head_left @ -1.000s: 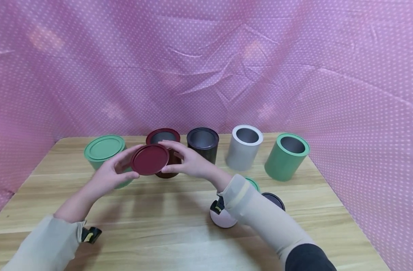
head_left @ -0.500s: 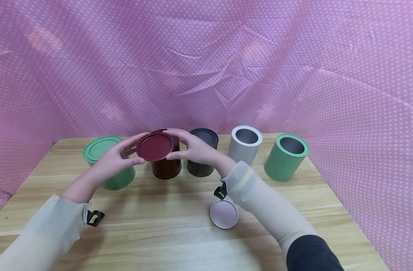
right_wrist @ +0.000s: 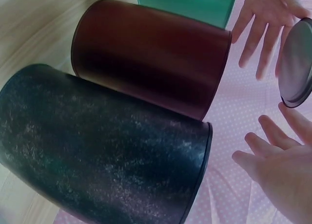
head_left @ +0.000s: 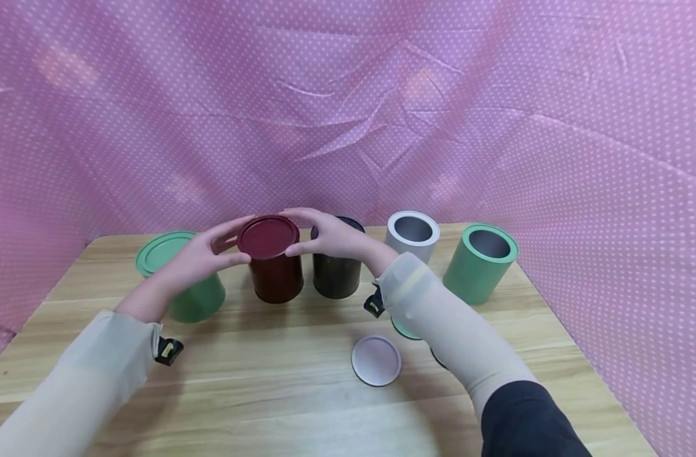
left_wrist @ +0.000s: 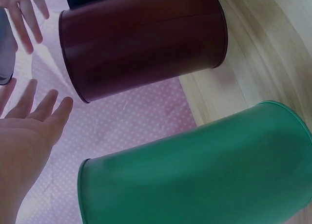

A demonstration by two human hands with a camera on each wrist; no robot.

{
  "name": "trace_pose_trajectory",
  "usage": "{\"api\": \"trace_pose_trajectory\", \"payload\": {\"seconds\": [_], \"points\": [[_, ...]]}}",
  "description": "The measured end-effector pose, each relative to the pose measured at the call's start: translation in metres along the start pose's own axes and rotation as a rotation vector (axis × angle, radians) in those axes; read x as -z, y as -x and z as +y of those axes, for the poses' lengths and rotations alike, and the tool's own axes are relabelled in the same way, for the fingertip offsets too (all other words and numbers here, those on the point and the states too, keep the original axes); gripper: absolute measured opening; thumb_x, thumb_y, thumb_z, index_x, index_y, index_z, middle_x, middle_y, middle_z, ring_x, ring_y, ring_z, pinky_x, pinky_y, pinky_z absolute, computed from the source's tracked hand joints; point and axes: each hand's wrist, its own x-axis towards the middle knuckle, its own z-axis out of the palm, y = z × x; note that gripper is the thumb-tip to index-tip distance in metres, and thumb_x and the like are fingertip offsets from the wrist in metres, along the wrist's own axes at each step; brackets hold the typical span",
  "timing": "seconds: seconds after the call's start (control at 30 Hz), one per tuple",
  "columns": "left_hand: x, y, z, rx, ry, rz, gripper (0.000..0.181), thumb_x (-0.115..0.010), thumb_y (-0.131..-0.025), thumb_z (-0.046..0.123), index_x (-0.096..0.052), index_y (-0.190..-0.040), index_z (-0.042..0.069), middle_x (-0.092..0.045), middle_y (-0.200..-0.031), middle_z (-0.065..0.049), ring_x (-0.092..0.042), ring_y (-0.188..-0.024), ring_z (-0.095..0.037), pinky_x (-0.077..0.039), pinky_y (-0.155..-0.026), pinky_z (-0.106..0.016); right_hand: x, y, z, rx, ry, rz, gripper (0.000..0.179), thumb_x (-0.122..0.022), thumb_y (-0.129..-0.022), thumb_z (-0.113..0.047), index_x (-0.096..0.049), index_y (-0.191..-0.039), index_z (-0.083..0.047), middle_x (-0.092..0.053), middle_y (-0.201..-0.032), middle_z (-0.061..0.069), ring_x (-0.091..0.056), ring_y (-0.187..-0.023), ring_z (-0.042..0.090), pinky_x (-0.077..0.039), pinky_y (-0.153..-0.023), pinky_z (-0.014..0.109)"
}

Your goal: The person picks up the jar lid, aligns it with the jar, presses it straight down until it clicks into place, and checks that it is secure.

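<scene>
As two hands met over the row: left hand (head_left: 196, 254) & right hand (head_left: 333, 238) each had the red lid (head_left: 269, 237) by its edge, thumb near side, fingers far side, grasp approx. half closed.
Red lid: was above red can (head_left: 276, 282), apart from its rim per both wrist views.
Slip risk: could've tipped & dropped, I'd say, if one hand eased off first, b/c only edges were held.
Knock risk: right hand could've bumped black can (head_left: 336, 276), its mouth mostly hidden.
Cans: 5 total, all upright, incl. 1 red, 1 black, 1 white can (head_left: 405, 249), 2 green, i.e. left green can (head_left: 196, 301) (lidded) & right green can (head_left: 473, 276) (uncovered).
Loose lids: 3 on table (head_left: 256, 393), i.e. pale lid (head_left: 376, 360), green lid (head_left: 403, 330), dark lid (head_left: 437, 360), last 2 partly behind right sleeve (head_left: 445, 317).
</scene>
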Motion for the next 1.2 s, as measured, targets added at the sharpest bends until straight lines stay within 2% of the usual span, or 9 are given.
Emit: {"api": "trace_pose_trajectory", "payload": {"seconds": [0.23,0.3,0.37,0.5,0.6,0.83,1.07,1.2], "points": [[0.002,-0.008,-0.005,0.041,0.013,-0.017,0.071,-0.065,-0.093,0.02,-0.028,-0.153,0.013,-0.028,-0.158,-0.013,-0.03,-0.142,-0.04,-0.034,-0.111,-0.052,0.007,-0.007,0.006,-0.048,0.03,-0.027,0.069,-0.072,-0.088,-0.033,-0.04,-0.147,-0.018,-0.045,-0.149,-0.001,-0.034,-0.142,0.015,-0.028,-0.117,0.041],[0.004,-0.011,-0.005,0.05,0.007,-0.017,0.071,-0.066,-0.093,0.022,-0.028,-0.153,0.014,-0.028,-0.158,-0.013,-0.029,-0.143,-0.041,-0.032,-0.112,-0.054,0.009,-0.01,0.007,-0.053,0.012,-0.037,0.069,-0.072,-0.087,-0.033,-0.041,-0.147,-0.019,-0.045,-0.149,-0.001,-0.04,-0.138,0.017,-0.029,-0.117,0.042],[0.004,-0.013,-0.006,0.06,0.003,-0.017,0.071,-0.066,-0.093,0.023,-0.029,-0.153,0.015,-0.027,-0.158,-0.012,-0.027,-0.143,-0.041,-0.03,-0.113,-0.054,0.01,-0.013,0.01,-0.057,0.003,-0.044,0.069,-0.073,-0.087,-0.033,-0.041,-0.147,-0.019,-0.046,-0.148,-0.002,-0.048,-0.131,0.018,-0.031,-0.116,0.041],[0.005,-0.018,-0.008,0.073,0.003,-0.016,0.072,-0.066,-0.093,0.025,-0.028,-0.154,0.016,-0.026,-0.159,-0.012,-0.026,-0.143,-0.042,-0.029,-0.113,-0.056,0.012,-0.02,0.014,-0.058,0.016,-0.045,0.068,-0.074,-0.086,-0.032,-0.043,-0.146,-0.019,-0.048,-0.146,-0.001,-0.05,-0.129,0.017,-0.032,-0.115,0.035],[0.006,-0.021,-0.011,0.082,0.006,-0.014,0.073,-0.065,-0.093,0.024,-0.027,-0.154,0.016,-0.024,-0.16,-0.013,-0.026,-0.143,-0.043,-0.03,-0.113,-0.056,0.013,-0.025,0.016,-0.053,0.045,-0.045,0.069,-0.074,-0.086,-0.033,-0.044,-0.146,-0.019,-0.049,-0.146,-0.001,-0.039,-0.139,0.014,-0.03,-0.116,0.032],[0.01,-0.024,-0.017,0.094,0.012,-0.007,0.072,-0.065,-0.094,0.023,-0.027,-0.154,0.013,-0.024,-0.159,-0.014,-0.027,-0.143,-0.043,-0.032,-0.112,-0.054,0.014,-0.037,0.022,-0.053,0.088,-0.062,0.067,-0.074,-0.085,-0.036,-0.046,-0.145,-0.02,-0.05,-0.146,-0.001,-0.041,-0.138,0.016,-0.031,-0.115,0.032],[0.014,-0.026,-0.016,0.069,-0.081,-0.022,0.071,-0.067,-0.092,0.025,-0.031,-0.151,0.007,-0.028,-0.157,-0.018,-0.026,-0.144,-0.04,-0.025,-0.116,-0.054,0.012,-0.04,0.025,-0.077,0.064,-0.084,0.067,-0.073,-0.086,-0.036,-0.046,-0.145,-0.02,-0.049,-0.146,0.001,-0.04,-0.139,0.02,-0.03,-0.116,0.036],[0.015,-0.028,-0.015,0.085,-0.146,-0.043,0.073,-0.067,-0.092,0.028,-0.031,-0.151,0.005,-0.027,-0.157,-0.02,-0.025,-0.144,-0.04,-0.025,-0.116,-0.053,0.012,-0.042,0.027,-0.079,0.073,-0.095,0.067,-0.073,-0.086,-0.036,-0.045,-0.145,-0.019,-0.049,-0.147,0.002,-0.039,-0.14,0.021,-0.03,-0.116,0.036]]}}
